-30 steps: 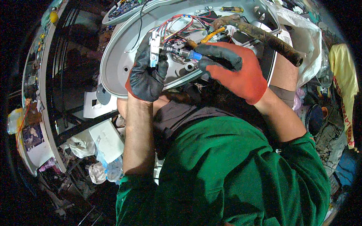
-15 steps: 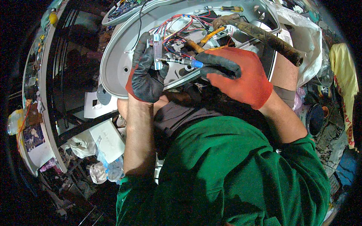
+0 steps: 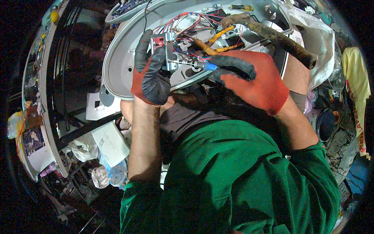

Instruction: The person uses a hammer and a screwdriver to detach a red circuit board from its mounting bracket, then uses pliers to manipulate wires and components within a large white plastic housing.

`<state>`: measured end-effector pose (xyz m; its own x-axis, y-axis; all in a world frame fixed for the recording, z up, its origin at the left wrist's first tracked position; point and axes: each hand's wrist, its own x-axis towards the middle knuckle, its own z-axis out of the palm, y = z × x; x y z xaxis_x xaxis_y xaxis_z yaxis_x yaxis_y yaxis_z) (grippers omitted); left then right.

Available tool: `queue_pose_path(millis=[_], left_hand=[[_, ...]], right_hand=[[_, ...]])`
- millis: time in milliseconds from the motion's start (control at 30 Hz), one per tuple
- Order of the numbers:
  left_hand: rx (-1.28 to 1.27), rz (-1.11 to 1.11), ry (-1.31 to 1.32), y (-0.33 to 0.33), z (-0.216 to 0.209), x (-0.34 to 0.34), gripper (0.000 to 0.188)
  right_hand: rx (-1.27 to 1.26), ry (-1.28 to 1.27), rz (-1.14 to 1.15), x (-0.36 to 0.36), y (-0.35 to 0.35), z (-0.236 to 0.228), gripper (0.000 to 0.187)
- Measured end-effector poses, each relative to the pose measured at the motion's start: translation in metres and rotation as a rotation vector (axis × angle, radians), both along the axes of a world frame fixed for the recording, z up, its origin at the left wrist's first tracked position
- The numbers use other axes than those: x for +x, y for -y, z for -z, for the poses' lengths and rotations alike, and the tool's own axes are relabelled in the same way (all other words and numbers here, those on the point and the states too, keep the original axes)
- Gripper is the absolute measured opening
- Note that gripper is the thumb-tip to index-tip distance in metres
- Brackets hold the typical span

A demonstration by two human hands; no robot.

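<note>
My left hand [image 3: 150, 78], in a red and black work glove, is closed on a metal bracket [image 3: 170, 48] with a small red circuit board [image 3: 158, 41] showing inside it. My right hand [image 3: 253, 78], gloved alike, grips a screwdriver [image 3: 210, 66] with a blue end. Its metal shaft points left and the tip meets the bracket's side. Both hands are over the near part of a large grey plastic shell [image 3: 117, 74]. Red, blue and white wires [image 3: 191, 17] lie in the shell behind the bracket. Yellow-handled pliers [image 3: 212, 45] rest beside them.
A hammer with a worn, dirty handle [image 3: 280, 39] lies across the shell's right side. Farther back is a yellow and black screwdriver [image 3: 242, 7]. White sacking [image 3: 317, 46] is at the right, and a dark framed panel [image 3: 74, 78] stands at the left.
The bracket has turned in my left hand, so the red board now shows. My right hand and the screwdriver have shifted slightly right.
</note>
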<state>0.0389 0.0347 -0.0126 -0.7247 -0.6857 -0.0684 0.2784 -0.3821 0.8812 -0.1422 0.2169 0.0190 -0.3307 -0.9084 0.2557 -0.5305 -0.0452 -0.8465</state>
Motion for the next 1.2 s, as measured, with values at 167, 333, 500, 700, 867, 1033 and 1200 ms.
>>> queue_pose_path(millis=[167,333,500,700,867,1033,1200], left_hand=[[-0.365,-0.224,0.243,-0.020,-0.010,-0.013,0.062],[-0.273,-0.223,0.213,-0.024,-0.012,-0.013,0.061],[-0.285,-0.246,0.254,-0.017,-0.001,-0.007,0.055],[-0.343,-0.253,0.341,-0.021,-0.005,-0.010,0.056],[-0.290,-0.260,0.267,-0.023,-0.008,-0.012,0.058],[-0.181,-0.260,0.284,-0.021,-0.011,-0.009,0.058],[-0.302,-0.271,0.317,-0.018,-0.004,-0.005,0.059]], right_hand=[[0.162,0.163,-0.027,-0.013,-0.010,0.010,0.032],[0.253,0.413,0.017,-0.011,-0.011,0.004,0.032],[0.294,0.283,-0.061,-0.006,-0.006,-0.001,0.034],[0.056,-0.135,0.026,0.005,-0.007,0.008,0.037],[-0.020,-0.353,0.049,0.009,-0.010,0.008,0.037],[-0.065,-0.412,0.025,0.008,-0.007,0.002,0.039],[-0.091,-0.544,-0.008,0.008,-0.004,-0.005,0.041]])
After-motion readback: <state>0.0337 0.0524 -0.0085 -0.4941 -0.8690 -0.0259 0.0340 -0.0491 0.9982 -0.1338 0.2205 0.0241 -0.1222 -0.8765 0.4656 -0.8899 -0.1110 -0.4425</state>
